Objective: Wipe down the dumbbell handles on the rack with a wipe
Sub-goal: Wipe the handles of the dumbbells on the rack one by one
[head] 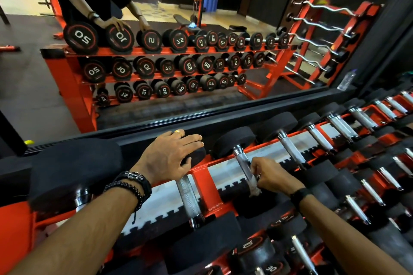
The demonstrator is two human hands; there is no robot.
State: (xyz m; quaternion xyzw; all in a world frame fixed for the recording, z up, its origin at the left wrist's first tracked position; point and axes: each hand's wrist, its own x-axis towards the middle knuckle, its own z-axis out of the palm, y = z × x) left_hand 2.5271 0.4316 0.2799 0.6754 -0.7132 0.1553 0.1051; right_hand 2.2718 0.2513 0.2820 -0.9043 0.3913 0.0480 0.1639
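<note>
Right hand (pixel 271 176) pinches wipe (pixel 254 187) around handle (pixel 244 166); "30" dumbbell (pixel 266 261) nearby.

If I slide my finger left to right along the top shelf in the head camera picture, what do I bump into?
Big black dumbbell head → left hand resting on a dumbbell end → red rack bar → right hand gripping a wipe around a handle → more shiny handles.

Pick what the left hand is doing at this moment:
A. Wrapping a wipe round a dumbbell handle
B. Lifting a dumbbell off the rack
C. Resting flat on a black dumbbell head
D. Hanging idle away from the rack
C: the left hand lies with straight fingers on a black dumbbell head, while the right hand holds the wipe on the next handle.
</note>
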